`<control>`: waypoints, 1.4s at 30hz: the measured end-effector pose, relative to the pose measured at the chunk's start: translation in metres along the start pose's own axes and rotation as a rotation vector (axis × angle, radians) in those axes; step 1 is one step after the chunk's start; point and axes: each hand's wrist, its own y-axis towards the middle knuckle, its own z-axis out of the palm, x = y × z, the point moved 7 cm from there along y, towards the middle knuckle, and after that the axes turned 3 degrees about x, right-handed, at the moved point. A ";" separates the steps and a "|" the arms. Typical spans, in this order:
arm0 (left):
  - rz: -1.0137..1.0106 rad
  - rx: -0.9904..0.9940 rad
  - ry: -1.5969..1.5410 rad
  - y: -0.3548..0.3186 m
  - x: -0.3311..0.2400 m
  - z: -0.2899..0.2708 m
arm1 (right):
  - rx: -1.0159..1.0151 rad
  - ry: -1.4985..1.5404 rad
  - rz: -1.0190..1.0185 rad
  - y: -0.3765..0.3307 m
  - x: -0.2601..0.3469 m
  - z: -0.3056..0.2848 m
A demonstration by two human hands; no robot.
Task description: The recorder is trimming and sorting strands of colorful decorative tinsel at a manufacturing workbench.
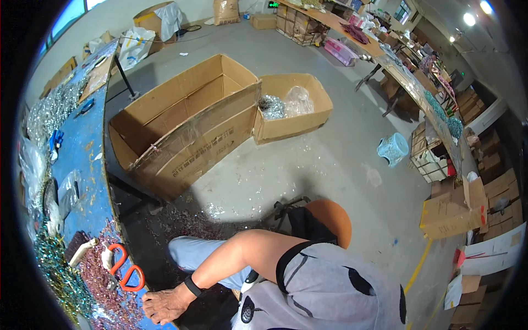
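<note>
My right hand (165,306) rests at the near edge of the blue table (91,181), a dark band round its wrist. Its fingers are curled together, and what they hold, if anything, is hidden. Just beyond it lie scissors (132,267) with orange-red loop handles, their blades partly lost in a heap of pink tinsel (99,275). Beside this heap are teal and gold tinsel (55,269) and a pale-handled tool (82,252) next to a dark block. My left hand does not show.
A long open carton (192,148) stands on the floor by the table, joined by a smaller carton (291,129) holding silver tinsel and clear plastic. An orange round stool seat (333,220) is behind me. A light blue basket (392,148) stands farther right, near another long table (404,77).
</note>
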 end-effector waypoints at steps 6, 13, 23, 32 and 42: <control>-0.143 0.278 -0.009 0.017 -0.013 -0.014 | 0.032 0.042 -0.004 0.003 0.000 -0.001; -0.050 0.197 0.071 0.014 -0.003 0.004 | 0.016 0.051 0.005 0.000 -0.001 -0.005; -0.049 0.251 -0.006 0.019 -0.031 -0.025 | -0.004 0.043 -0.022 -0.002 -0.001 0.001; -0.034 0.204 -0.055 0.019 -0.037 -0.024 | -0.035 0.059 0.001 -0.002 -0.002 -0.004; -0.151 0.222 0.158 -0.014 0.011 -0.022 | -0.004 -0.101 -0.113 0.021 0.031 0.002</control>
